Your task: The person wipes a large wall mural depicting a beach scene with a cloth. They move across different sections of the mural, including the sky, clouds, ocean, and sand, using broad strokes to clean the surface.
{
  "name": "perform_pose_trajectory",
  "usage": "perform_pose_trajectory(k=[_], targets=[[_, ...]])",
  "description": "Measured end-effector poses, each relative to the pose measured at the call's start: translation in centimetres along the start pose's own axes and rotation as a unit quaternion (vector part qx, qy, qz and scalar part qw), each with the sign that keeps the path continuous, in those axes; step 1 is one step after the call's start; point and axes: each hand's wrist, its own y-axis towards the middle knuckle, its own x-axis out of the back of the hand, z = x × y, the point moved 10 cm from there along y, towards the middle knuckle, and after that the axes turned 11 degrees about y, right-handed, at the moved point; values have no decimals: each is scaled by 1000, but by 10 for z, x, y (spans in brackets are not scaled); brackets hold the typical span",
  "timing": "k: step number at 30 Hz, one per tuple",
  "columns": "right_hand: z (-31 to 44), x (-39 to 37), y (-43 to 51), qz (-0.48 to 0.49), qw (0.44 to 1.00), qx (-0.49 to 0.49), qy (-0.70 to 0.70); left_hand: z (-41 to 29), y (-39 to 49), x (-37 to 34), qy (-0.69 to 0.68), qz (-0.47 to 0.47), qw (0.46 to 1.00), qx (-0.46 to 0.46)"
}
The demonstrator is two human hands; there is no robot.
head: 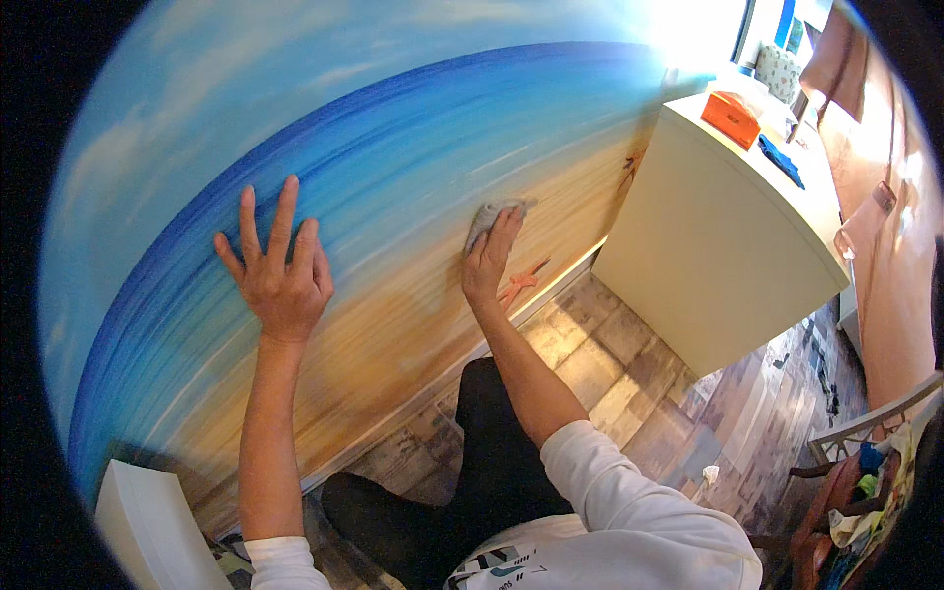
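A wall painted as a beach scene (383, 265) fills the space before me, with blue sky, sea and tan sand. My left hand (280, 273) rests against the sea part, fingers spread, holding nothing. Farther right, my right hand (488, 269) presses a grey cloth (487, 215) to the wall where pale water meets sand. Its fingers lie over the cloth and cover part of it. Below that hand an orange-red starfish (521, 285) shows on the sand.
A cream cabinet (708, 243) stands against the wall at right, bearing an orange box (730, 119) and a blue cloth (782, 160). A white cabinet (151, 523) is at lower left. A chair (877, 420) stands lower right. White crumpled paper (710, 473) lies on the patterned floor (656, 413).
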Motion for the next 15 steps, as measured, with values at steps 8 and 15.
perform_pose_trajectory(k=[8, 15], targets=[[117, -45, -53, 130, 987, 94, 6, 8, -7, 3, 12, 15, 1000, -5], [84, -23, 75, 19, 994, 110, 20, 8, -10, 4, -4, 25, 1000, -5]])
